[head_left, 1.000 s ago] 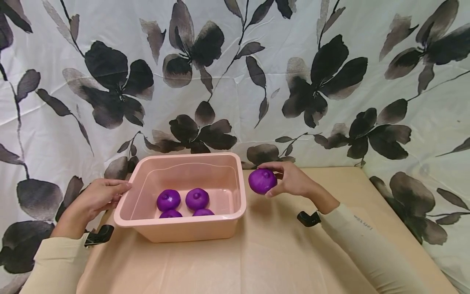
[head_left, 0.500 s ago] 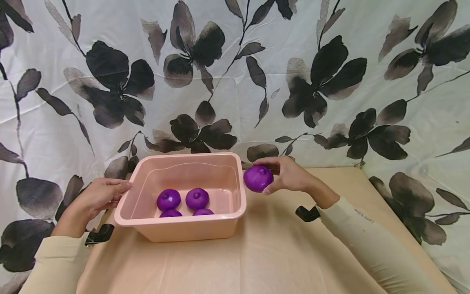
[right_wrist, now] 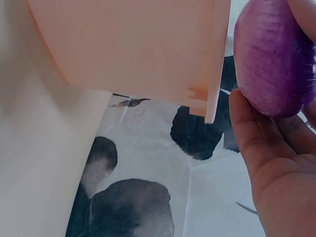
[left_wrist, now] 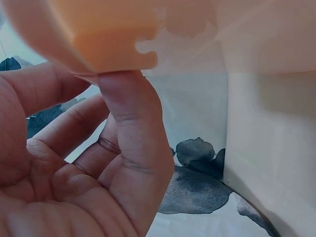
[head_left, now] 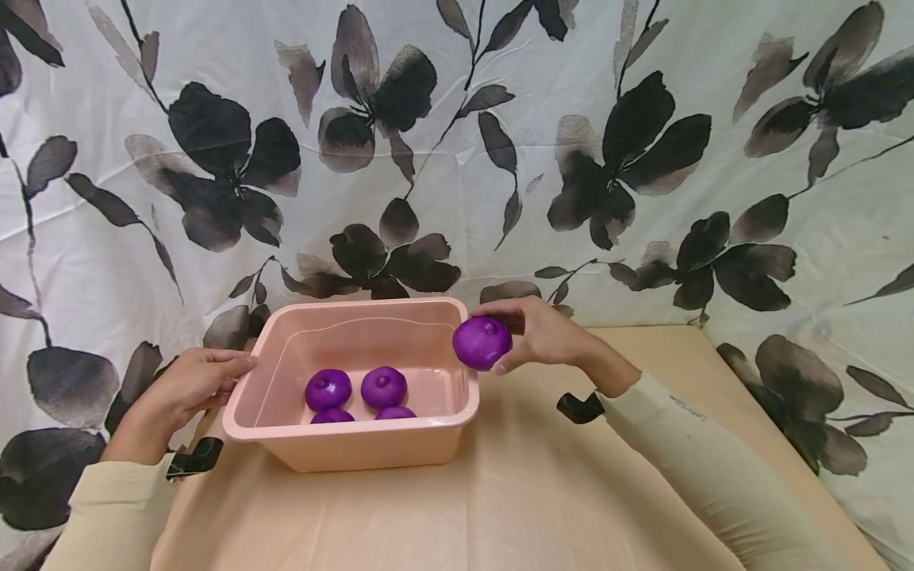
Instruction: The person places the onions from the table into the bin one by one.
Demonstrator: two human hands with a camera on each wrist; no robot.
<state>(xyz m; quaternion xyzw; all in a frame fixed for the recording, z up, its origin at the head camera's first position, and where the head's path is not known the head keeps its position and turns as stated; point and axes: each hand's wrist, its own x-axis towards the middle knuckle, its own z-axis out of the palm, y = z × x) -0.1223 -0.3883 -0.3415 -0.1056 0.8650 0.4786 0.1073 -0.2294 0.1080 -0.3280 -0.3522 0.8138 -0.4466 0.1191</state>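
A pink plastic tub (head_left: 357, 444) stands on the table with several purple onions (head_left: 384, 386) on its floor; the front ones are partly hidden by the near wall. My left hand (head_left: 187, 388) pinches the tub's left rim, and the left wrist view shows the thumb (left_wrist: 136, 133) against the rim's underside. My right hand (head_left: 546, 337) grips another purple onion (head_left: 481, 343) between thumb and fingers. This onion is over the tub's right rim, overlapping it in the head view. In the right wrist view the held onion (right_wrist: 274, 59) is above the level of the rim.
A tan-covered table (head_left: 571, 484) extends in front of the tub and to its right. Behind it hangs a white cloth (head_left: 500, 206) with dark flower prints, close to the tub's back. Black wrist camera mounts (head_left: 580, 408) jut from both sleeves.
My right hand has carried the onion leftward and slightly up, from beside the tub to over its right rim. The left hand and the tub have stayed in place.
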